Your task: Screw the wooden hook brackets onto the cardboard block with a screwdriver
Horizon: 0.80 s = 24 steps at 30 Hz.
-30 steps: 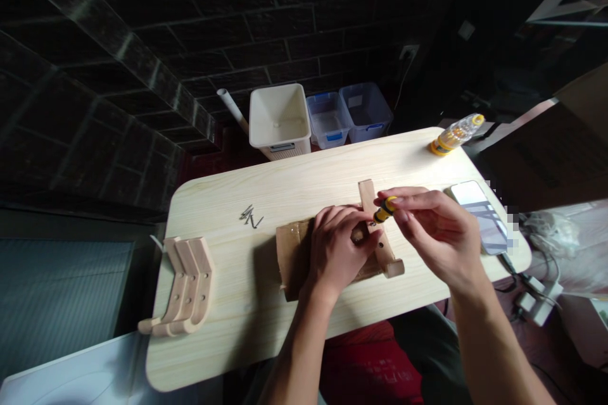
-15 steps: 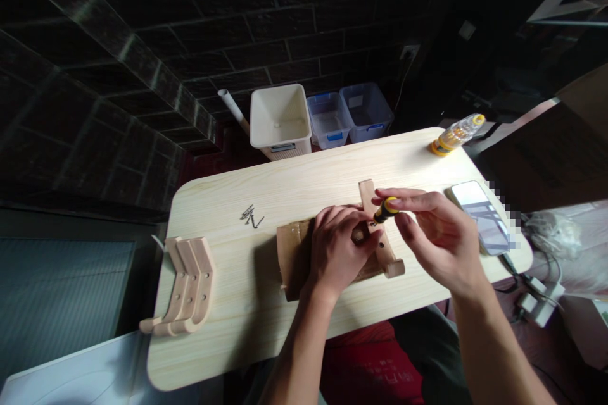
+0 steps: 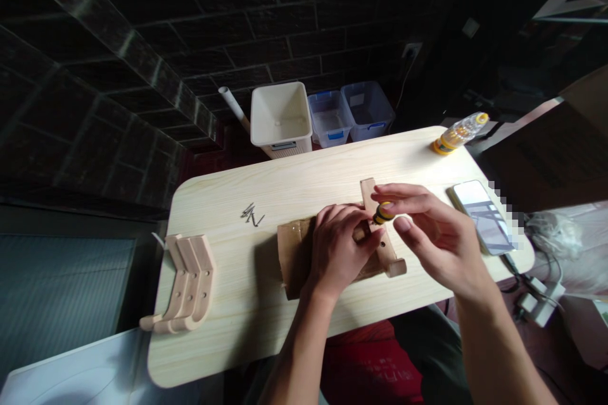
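Note:
A curved wooden hook piece [image 3: 390, 258] with a screw hole lies across a brown cardboard block [image 3: 295, 253] on the table. My left hand [image 3: 332, 247] presses over both, its fingers and thumb closed about the wooden piece's middle. A short yellow-and-black screwdriver [image 3: 382, 212] stands tilted on the wooden piece, by my left fingertips; its tip is hidden. My right hand [image 3: 437, 228] has its fingers at the top of the screwdriver's handle, with the thumb slightly off it. Several dark screws [image 3: 251, 214] lie loose left of the block.
Several matching wooden hooks [image 3: 192, 285] rest at the table's left end. A clear, yellow-based bottle-shaped case [image 3: 460, 134] stands at the back right corner, and a phone [image 3: 482, 218] lies at the right edge. Beyond the table [image 3: 228, 310] are a white bin [image 3: 281, 115] and clear plastic boxes [image 3: 330, 117].
My right thumb has shifted a little away from the screwdriver handle, and the fingers have turned slightly. The screwdriver's tilt differs a little. My left hand keeps its place.

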Motion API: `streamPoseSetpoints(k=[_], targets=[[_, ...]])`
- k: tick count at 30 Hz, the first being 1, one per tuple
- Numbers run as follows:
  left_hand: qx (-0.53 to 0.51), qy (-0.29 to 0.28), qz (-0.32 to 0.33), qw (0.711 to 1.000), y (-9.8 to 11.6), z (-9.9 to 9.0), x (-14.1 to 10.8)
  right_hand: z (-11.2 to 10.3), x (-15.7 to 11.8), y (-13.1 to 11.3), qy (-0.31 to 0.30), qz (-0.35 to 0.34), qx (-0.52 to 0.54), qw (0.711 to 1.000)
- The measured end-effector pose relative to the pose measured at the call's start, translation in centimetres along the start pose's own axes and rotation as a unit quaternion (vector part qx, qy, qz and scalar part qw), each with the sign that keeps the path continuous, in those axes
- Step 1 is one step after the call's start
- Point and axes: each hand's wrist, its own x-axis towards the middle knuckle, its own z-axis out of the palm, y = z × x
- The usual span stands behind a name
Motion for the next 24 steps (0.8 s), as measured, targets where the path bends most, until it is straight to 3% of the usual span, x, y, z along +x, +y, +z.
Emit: streamPoseSetpoints(k=[11, 20, 24], targets=[[-0.008, 0.019, -0.002, 1.0, -0.06, 0.21, -0.02, 0.44, 0.6, 0.59, 0.058, -0.014, 0.035, 0.998], [-0.002, -0.001, -0.005, 1.0, -0.03, 0.04, 0.0, 0.46, -0.21, -0.01, 0.034, 0.023, 0.045, 0.998], [-0.001, 0.001, -0.006, 1.0, 0.01, 0.01, 0.0, 0.45, -0.19, 0.17, 0.038, 0.009, 0.044, 0.998]])
